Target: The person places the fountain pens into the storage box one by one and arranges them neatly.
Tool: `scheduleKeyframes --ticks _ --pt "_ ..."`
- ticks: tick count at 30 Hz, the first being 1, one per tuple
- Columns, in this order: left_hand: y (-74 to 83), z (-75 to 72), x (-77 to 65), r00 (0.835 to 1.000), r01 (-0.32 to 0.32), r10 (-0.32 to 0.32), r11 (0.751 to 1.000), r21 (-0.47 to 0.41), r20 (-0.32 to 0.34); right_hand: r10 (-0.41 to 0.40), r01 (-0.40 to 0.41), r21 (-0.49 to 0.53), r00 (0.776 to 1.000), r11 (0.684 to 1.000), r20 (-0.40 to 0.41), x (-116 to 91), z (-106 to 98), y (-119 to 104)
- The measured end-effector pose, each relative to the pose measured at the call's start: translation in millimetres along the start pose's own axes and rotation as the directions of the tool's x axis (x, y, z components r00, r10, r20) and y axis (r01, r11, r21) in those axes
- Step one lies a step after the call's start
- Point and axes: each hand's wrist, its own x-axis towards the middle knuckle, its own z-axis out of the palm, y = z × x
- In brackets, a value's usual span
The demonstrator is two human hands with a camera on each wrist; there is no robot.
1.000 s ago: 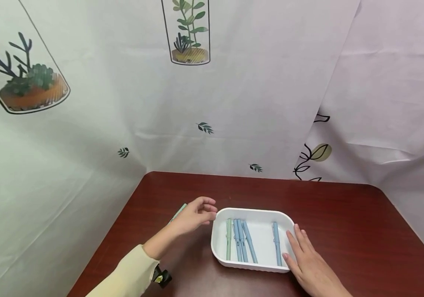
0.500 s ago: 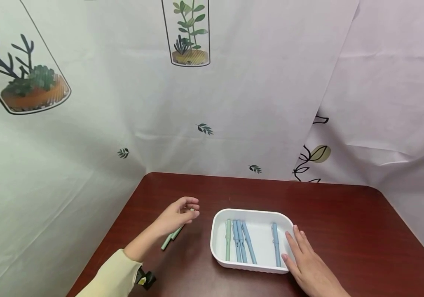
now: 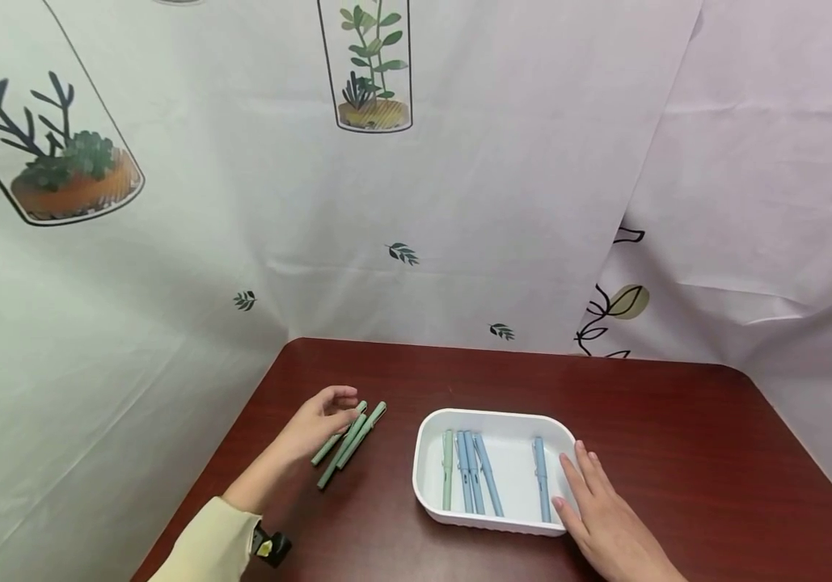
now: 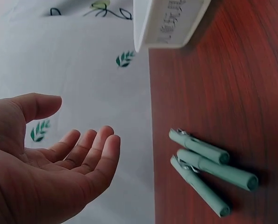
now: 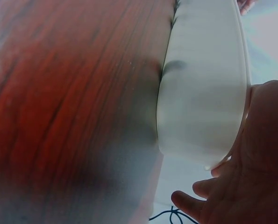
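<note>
Your straight-fingered right hand [image 3: 608,517] rested against right side of white tray [image 3: 516,478], blue pens [image 3: 475,473] inside; your left hand [image 3: 317,424], loosely curved, empty, hovered above three green pens [image 3: 361,436] on table [image 3: 685,444]; pinching one mid-barrel seemed wise

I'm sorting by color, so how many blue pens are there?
4, all in the white tray: three blue pens beside the green pen, one lone blue pen toward the right.
</note>
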Motion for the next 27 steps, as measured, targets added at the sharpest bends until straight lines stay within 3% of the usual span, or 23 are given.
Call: scheduleKeyframes --ticks 9,13,27 --pt "-12.6 -6.5 0.2 0.998 0.028 -0.023 0.996 0.083 -0.061 -0.014 0.014 -0.003 1.000 1.000 -0.024 -0.7 0.6 0.2" --pt "-17.0 -6.9 -0.2 0.997 0.043 -0.037 0.995 0.087 -0.068 -0.029 0.029 -0.006 0.998 1.000 -0.047 -1.4 0.6 0.1" --pt "-29.4 -9.0 1.2 0.994 0.087 -0.079 0.992 0.096 -0.079 0.006 -0.006 0.002 1.000 1.000 -0.009 -1.0 0.4 0.1"
